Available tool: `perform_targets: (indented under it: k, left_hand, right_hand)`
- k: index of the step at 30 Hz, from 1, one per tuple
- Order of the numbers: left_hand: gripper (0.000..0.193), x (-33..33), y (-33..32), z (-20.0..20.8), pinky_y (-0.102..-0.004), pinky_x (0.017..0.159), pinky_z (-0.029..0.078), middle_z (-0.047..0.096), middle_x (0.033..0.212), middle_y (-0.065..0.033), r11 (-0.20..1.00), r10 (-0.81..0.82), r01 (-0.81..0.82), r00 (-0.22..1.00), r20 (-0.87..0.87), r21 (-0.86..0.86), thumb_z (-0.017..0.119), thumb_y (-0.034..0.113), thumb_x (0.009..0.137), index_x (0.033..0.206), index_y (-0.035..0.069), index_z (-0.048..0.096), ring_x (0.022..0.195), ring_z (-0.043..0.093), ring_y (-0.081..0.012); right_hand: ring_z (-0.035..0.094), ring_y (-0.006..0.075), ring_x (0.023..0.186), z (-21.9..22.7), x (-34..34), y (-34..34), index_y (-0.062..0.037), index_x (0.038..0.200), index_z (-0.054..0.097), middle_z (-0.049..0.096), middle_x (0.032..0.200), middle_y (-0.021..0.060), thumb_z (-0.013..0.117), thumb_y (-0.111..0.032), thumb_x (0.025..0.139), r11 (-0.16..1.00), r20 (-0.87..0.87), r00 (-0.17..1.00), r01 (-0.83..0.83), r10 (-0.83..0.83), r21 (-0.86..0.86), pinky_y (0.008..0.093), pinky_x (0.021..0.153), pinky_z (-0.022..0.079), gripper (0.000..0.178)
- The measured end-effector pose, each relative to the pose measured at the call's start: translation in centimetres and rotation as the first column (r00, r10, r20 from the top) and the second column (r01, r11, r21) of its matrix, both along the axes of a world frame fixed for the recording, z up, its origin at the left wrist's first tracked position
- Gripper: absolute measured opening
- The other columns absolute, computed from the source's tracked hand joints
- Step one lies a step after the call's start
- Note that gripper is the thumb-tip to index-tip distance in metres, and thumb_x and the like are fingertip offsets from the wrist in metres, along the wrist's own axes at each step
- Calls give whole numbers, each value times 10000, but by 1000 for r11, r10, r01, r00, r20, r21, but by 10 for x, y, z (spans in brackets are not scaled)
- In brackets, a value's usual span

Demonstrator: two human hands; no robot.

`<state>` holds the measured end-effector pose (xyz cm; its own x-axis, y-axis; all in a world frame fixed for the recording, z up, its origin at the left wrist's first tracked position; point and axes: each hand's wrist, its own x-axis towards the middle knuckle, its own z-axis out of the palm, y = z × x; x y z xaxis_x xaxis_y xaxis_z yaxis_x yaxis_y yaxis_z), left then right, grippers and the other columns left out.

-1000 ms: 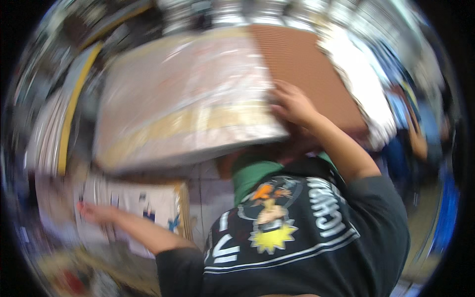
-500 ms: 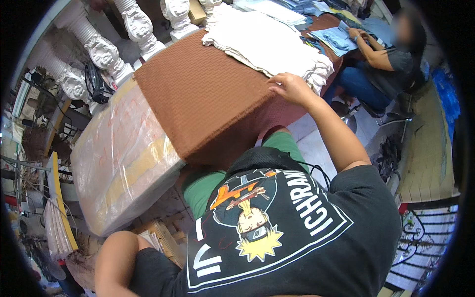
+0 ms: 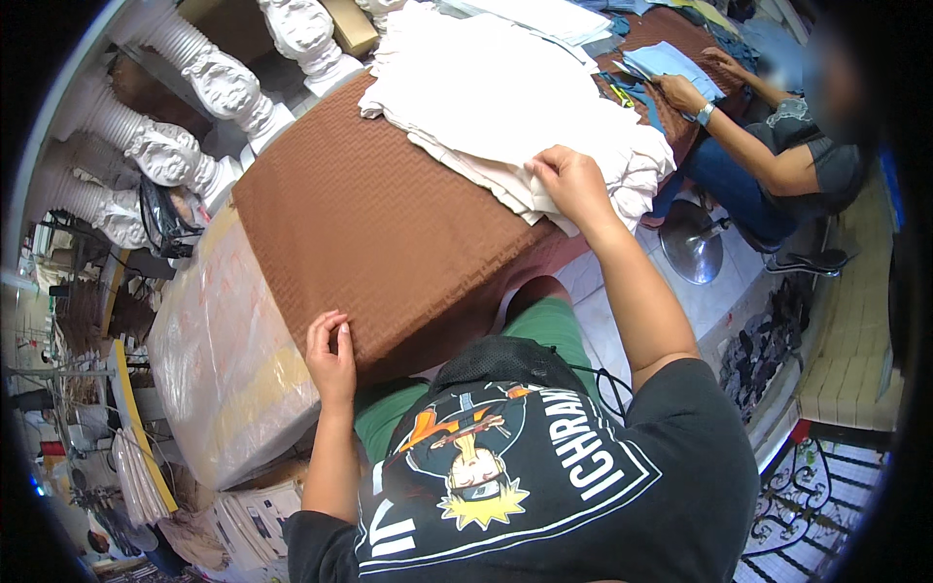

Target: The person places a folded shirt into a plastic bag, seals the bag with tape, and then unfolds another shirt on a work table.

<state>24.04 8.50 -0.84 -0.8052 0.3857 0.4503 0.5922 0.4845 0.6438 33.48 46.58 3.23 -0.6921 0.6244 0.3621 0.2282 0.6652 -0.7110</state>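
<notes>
A pile of white cloth pieces (image 3: 486, 92) lies on the far part of the table, spread over a brown textured cover (image 3: 360, 214). My right hand (image 3: 569, 185) is closed at the pile's near edge, thumb and fingers pinching a fold of the white cloth. At the cover's near left edge, my left hand (image 3: 330, 350) has its fingers slightly bent and apart, with nothing in it. Whether its fingertips touch the cover cannot be told.
A plastic-wrapped block (image 3: 233, 360) adjoins the cover at left. White carved balusters (image 3: 228, 92) stand beyond it. At right, a co-worker (image 3: 777, 160) sits handling light blue cloth (image 3: 671, 68). A round metal stool (image 3: 692, 243) is by the table. Dark scraps (image 3: 768, 340) lie on the floor.
My left hand has come up from the lower left to the cover's edge. My right hand has gone from loosely open beside the pile to pinching its cloth. The co-worker's hands have moved.
</notes>
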Motion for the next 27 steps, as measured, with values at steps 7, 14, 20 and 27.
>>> perform_targets:
  k: [7,14,20,27]
  left_hand:
    - [110,7,6,-2,-367,860,437,630,1006,-86,971,-13,-14,994,-113,-238,603,22,797,893,66,637,951,567,-268]
    - [118,2,11,-3,-363,845,434,627,992,-88,964,-12,-21,992,-123,-266,600,17,790,891,61,641,933,560,-270]
    - [111,5,12,-2,-356,831,438,619,975,-95,959,0,-35,992,-125,-281,586,6,807,895,53,633,920,558,-264]
    - [159,1,15,1,-367,831,436,620,970,-84,953,18,-50,994,-107,-300,604,-10,747,880,67,643,922,558,-272]
  right_hand:
    - [618,307,727,64,4,-40,-41,839,611,621,774,125,591,-149,851,879,-205,864,-410,460,243,367,636,489,110]
    - [625,287,763,24,13,-61,-62,857,653,633,787,110,675,-195,785,730,165,735,-676,658,100,362,673,497,152]
    - [623,272,813,37,-11,11,-68,900,683,659,858,89,691,-195,784,944,-9,992,-115,124,310,344,723,502,172]
    - [617,290,893,37,-80,26,-102,918,691,659,932,111,611,-183,823,885,207,955,-277,211,374,389,783,484,148]
